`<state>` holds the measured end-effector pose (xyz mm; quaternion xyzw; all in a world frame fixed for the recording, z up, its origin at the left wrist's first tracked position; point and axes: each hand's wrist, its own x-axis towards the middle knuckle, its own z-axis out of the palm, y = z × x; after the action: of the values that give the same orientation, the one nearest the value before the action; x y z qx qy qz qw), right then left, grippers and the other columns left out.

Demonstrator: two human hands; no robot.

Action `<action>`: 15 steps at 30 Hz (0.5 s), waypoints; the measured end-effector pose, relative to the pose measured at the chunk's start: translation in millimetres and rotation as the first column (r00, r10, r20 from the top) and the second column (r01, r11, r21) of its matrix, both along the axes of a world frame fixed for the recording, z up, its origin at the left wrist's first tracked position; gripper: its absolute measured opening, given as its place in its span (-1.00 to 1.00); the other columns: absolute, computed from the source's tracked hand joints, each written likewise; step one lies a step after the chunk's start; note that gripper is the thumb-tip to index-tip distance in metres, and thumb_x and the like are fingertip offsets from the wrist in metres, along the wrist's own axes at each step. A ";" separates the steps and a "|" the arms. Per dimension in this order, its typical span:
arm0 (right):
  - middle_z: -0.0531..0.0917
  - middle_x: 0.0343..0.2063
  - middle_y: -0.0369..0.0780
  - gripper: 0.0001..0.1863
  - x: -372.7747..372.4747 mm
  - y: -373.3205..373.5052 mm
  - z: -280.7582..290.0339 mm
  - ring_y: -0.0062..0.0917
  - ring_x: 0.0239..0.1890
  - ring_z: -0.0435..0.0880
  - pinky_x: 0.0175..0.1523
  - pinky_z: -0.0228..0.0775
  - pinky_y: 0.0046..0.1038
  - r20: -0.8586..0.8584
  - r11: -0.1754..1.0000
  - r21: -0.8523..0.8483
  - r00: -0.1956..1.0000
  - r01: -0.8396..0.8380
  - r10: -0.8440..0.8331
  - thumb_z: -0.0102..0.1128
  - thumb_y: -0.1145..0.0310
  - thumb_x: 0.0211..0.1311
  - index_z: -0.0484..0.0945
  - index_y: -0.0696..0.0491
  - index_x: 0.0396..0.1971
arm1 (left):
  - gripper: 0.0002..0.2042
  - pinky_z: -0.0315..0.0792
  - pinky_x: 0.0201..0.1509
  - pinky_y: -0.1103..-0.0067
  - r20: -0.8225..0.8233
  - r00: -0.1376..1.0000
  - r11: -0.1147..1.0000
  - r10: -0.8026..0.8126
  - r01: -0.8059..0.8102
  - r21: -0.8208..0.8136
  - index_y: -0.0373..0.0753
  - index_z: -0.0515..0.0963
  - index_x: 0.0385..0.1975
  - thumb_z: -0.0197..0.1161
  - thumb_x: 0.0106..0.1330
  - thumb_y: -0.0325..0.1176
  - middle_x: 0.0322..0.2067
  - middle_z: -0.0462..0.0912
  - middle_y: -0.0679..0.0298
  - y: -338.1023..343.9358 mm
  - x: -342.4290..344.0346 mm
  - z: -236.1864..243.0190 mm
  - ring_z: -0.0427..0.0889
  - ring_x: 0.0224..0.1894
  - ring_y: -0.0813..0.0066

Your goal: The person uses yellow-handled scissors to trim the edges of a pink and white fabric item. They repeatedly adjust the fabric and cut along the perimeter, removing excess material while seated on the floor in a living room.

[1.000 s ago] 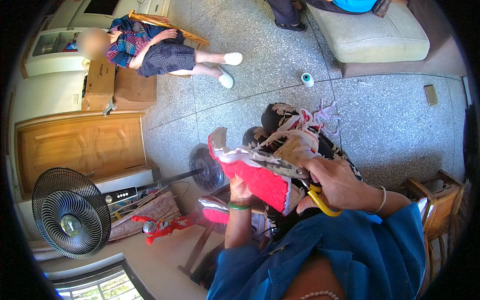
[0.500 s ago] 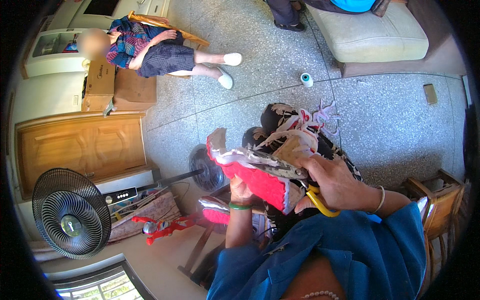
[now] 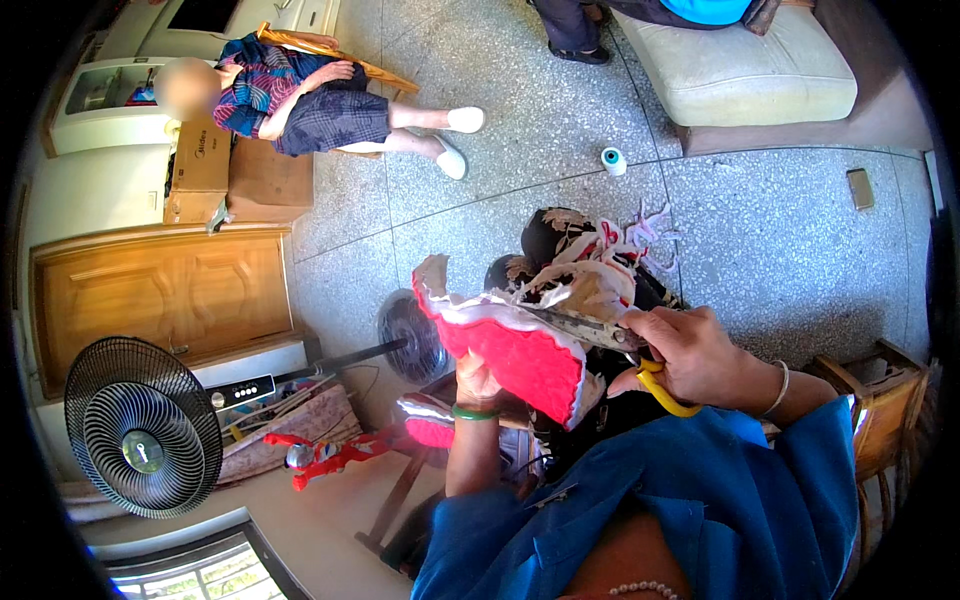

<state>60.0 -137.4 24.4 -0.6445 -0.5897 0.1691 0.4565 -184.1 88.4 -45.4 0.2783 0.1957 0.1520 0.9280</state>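
My left hand (image 3: 478,380), a green bangle on its wrist, grips a red, sole-shaped piece of thick fabric (image 3: 525,365) with a pale layered edge. In my right hand (image 3: 690,352) are scissors (image 3: 668,394) with yellow handles, fingers closed round them. Their dark blades lie along the far edge of the fabric; how wide they stand apart I cannot tell. Pale scraps and strips of cloth (image 3: 590,282) lie over my dark patterned lap, with thin trimmings (image 3: 652,238) beyond. A second pink-red piece (image 3: 430,432) lies left of my left wrist.
A black standing fan (image 3: 143,425) is at left, near a red toy figure (image 3: 335,455). One person (image 3: 310,110) sits on a chair; another's leg (image 3: 572,28) shows near a pale sofa (image 3: 745,75). A white cylinder (image 3: 613,161) stands on the floor. At right is a wooden chair (image 3: 890,410).
My right hand and the scissors have shifted a little to the right. The red fabric has tilted, so more of its red face shows. My left hand keeps its hold.
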 end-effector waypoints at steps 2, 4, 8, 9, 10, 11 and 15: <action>0.51 -0.50 -0.15 -0.25 3.7 -2.3 4.8 -0.35 -0.54 0.54 -0.46 0.41 -0.41 -0.035 0.997 -0.071 0.999 -0.030 0.028 0.40 -0.07 -0.23 0.39 0.21 -0.14 | -0.26 0.22 0.25 0.20 0.009 1.000 0.999 -0.029 0.029 0.028 -0.27 0.18 0.19 0.40 0.00 -0.27 0.09 0.39 0.07 -1.3 5.9 7.6 0.39 0.14 0.13; 0.54 -0.41 -0.06 -0.25 7.6 -3.8 11.2 -0.20 -0.38 0.60 -0.31 0.46 -0.28 -0.126 0.980 -0.182 0.990 -0.082 0.060 0.34 -0.12 -0.17 0.38 0.18 -0.11 | -0.26 0.22 0.25 0.21 -0.008 1.000 0.999 -0.027 0.027 0.045 -0.28 0.17 0.19 0.40 0.00 -0.28 0.10 0.38 0.06 -0.4 5.8 8.9 0.38 0.14 0.12; 0.52 -0.32 0.01 -0.19 9.0 -2.5 16.3 -0.09 -0.30 0.56 -0.21 0.42 -0.19 -0.198 0.971 -0.214 0.978 -0.109 0.066 0.32 -0.13 -0.15 0.30 0.20 -0.04 | -0.25 0.22 0.25 0.21 -0.020 0.999 0.998 -0.034 0.035 0.055 -0.27 0.16 0.20 0.41 0.00 -0.28 0.12 0.35 0.03 0.4 6.2 7.0 0.38 0.15 0.12; 0.51 -0.30 0.03 -0.19 9.4 -1.5 18.7 -0.07 -0.28 0.55 -0.19 0.40 -0.17 -0.200 0.968 -0.225 0.978 -0.112 0.066 0.32 -0.13 -0.15 0.30 0.20 -0.04 | -0.24 0.22 0.25 0.21 -0.005 0.998 0.997 -0.055 0.056 0.057 -0.27 0.15 0.20 0.41 0.00 -0.28 0.12 0.35 0.03 -1.2 9.8 9.5 0.37 0.15 0.11; 0.50 -0.28 0.05 -0.19 9.5 -0.4 20.5 -0.05 -0.25 0.54 -0.18 0.39 -0.16 -0.202 0.965 -0.235 0.977 -0.115 0.067 0.32 -0.13 -0.14 0.29 0.20 -0.04 | -0.24 0.22 0.25 0.20 -0.031 0.999 0.995 -0.040 0.043 0.093 -0.27 0.15 0.21 0.41 0.00 -0.28 0.12 0.35 0.03 -4.0 12.0 13.1 0.37 0.15 0.12; 0.51 -0.29 0.04 -0.19 9.3 1.2 21.7 -0.05 -0.26 0.55 -0.19 0.40 -0.16 -0.189 0.969 -0.224 0.980 -0.106 0.063 0.32 -0.13 -0.15 0.29 0.20 -0.05 | -0.24 0.22 0.25 0.20 -0.055 0.998 0.991 -0.024 0.031 0.130 -0.26 0.14 0.21 0.41 0.01 -0.28 0.12 0.35 0.03 -7.2 13.9 17.1 0.37 0.15 0.12; 0.53 -0.34 0.01 -0.20 8.7 3.3 22.8 -0.06 -0.32 0.57 -0.25 0.42 -0.19 -0.148 0.981 -0.177 0.988 -0.074 0.047 0.32 -0.16 -0.17 0.32 0.18 -0.08 | -0.24 0.23 0.24 0.19 -0.065 0.997 0.990 -0.029 0.038 0.136 -0.26 0.13 0.22 0.40 0.02 -0.29 0.12 0.35 0.04 -7.1 15.2 19.8 0.37 0.15 0.13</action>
<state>68.7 -134.1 47.2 -0.6514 -0.5569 0.2818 0.4314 -168.9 81.4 -25.6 0.3491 0.2089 0.1408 0.9026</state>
